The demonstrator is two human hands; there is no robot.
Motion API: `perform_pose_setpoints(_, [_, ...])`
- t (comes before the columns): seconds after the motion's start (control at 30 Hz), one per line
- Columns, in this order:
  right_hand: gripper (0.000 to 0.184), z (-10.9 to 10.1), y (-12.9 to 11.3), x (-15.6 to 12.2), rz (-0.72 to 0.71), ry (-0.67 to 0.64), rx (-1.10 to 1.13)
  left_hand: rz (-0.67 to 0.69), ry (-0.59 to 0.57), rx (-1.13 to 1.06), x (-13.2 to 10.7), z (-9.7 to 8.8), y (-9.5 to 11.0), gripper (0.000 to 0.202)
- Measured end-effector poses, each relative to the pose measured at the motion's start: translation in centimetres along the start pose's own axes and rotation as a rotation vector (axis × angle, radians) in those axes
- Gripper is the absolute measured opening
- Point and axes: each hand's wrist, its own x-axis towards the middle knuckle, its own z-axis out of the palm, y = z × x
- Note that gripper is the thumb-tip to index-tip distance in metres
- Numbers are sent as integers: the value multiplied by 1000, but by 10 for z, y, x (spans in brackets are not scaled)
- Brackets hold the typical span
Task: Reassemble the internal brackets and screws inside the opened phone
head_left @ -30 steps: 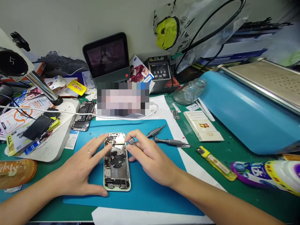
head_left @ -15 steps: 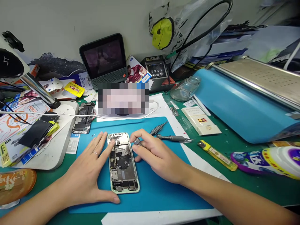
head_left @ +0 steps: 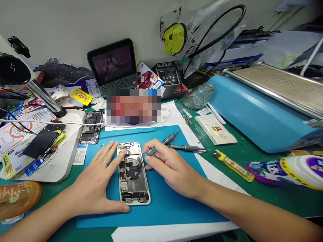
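An opened phone [head_left: 133,174] with its inner boards showing lies face down on a blue mat [head_left: 166,201]. My left hand [head_left: 97,183] lies flat beside it, fingers spread, index fingertip on the phone's upper left and thumb at its lower edge. My right hand [head_left: 168,166] rests on the mat at the phone's right side, fingers curled round a small grey screwdriver [head_left: 150,152] whose head shows between thumb and forefinger.
Two more screwdrivers [head_left: 186,147] lie at the mat's far right. A yellow lighter [head_left: 233,165], a white box [head_left: 215,129], a glass jar [head_left: 199,95], a blue machine [head_left: 262,111], a small screen [head_left: 113,65] and another phone board [head_left: 92,127] surround the mat. A lamp base [head_left: 50,161] stands left.
The view has shifted slightly left and down. The phone has turned a little under my left hand. My right hand still grips the screwdriver beside it.
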Motion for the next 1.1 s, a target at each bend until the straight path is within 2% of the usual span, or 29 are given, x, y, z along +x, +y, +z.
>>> perform_pose_setpoints(0.23, [12,0,-3,-2,-73,47,-81,-2,5,13,-1,0,0,128])
perform_pose_setpoints(0.43, [12,-2,-5,-5,-145,44,-132,4,81,-8,-1,0,1,131])
perform_pose_setpoints(0.5, [12,-3,-5,-5,-158,54,-147,29,72,10,0,0,0,133])
perform_pose_setpoints(0.63, [9,-2,-4,-6,-150,85,-160,47,39,49,2,1,0,135])
perform_pose_setpoints(0.9, [9,2,-1,-7,-149,73,-118,-29,40,87,4,2,4,134])
perform_pose_setpoints(1.1, [8,2,-1,-8,-83,47,39,-10,40,17,5,-1,4,128])
